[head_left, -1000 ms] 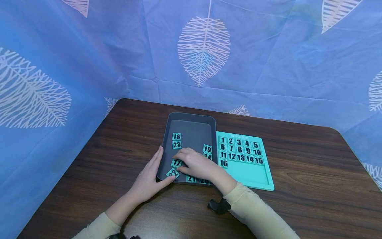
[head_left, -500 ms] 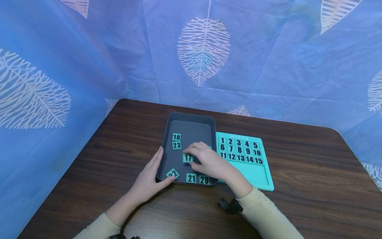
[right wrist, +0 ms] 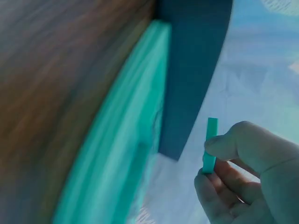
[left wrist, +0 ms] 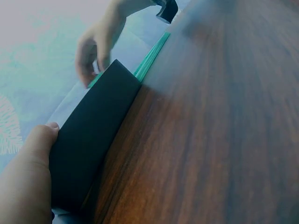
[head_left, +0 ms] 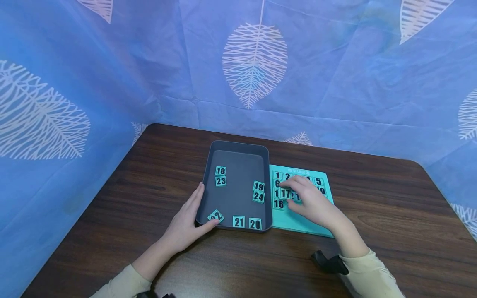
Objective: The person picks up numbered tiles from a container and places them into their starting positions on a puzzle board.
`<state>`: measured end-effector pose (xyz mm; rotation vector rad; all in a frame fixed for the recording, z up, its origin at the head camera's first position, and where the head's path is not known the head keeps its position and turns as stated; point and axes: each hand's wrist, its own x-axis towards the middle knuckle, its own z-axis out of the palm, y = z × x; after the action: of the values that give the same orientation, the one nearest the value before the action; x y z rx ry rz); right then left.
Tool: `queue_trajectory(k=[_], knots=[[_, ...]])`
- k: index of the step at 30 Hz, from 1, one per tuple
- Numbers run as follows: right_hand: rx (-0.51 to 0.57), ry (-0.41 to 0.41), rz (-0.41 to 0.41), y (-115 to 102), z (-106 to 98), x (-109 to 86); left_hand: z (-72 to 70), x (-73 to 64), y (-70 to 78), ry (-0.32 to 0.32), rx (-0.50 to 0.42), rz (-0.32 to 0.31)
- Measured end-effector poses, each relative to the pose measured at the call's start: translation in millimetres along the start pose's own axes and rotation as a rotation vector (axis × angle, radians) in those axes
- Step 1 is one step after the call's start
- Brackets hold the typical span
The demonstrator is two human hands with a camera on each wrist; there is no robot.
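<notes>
From where I stand, the right hand (head_left: 310,200) pinches a thin, square turquoise tile with a bold black 17 (head_left: 285,193) between thumb and fingers. The tile is up in the air over the turquoise rectangular board (head_left: 299,217), toward the board's ten o'clock; edge-on it is a flat, smooth slab.

The board has a raised rim round a sunken field, where small square number tiles stand in tight rows, partly covered by the hand; tile 16 (head_left: 278,204) sits toward nine o'clock.

Just beside the board, on its nine o'clock side, lies a dark grey, matte, shallow tray (head_left: 238,159) with rounded corners. The left hand (head_left: 182,229) rests at the tray's seven to nine o'clock, fingers straight along the wall, thumb over the near rim.

Inside, tiles 18 (head_left: 220,171) and 23 (head_left: 221,181) lie toward ten, 19 (head_left: 258,186) and 24 (head_left: 258,197) toward three to four, 20 (head_left: 255,224) at five, 21 (head_left: 239,222) at six, and 22 (head_left: 215,215), turned askew, at seven.

Under everything runs a dark brown wood-grain worktop (head_left: 372,207); creased blue cloth (head_left: 328,74) printed with white leaves hangs at twelve.
</notes>
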<state>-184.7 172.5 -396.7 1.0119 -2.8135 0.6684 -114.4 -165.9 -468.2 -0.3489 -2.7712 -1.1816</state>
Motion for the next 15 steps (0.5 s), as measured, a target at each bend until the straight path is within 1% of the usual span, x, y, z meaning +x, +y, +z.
queue_trajectory(k=[3,6,15], knots=[[-0.018,-0.052,0.035,8,1,-6.6,0.2,-0.4,0.0,-0.001,-0.002,-0.002],[-0.033,-0.091,0.041,11,2,-10.9,0.3,-0.2,-0.3,0.000,0.003,0.000],[-0.043,-0.143,0.037,17,3,-17.0,-0.4,-0.2,1.6,0.002,-0.004,-0.001]])
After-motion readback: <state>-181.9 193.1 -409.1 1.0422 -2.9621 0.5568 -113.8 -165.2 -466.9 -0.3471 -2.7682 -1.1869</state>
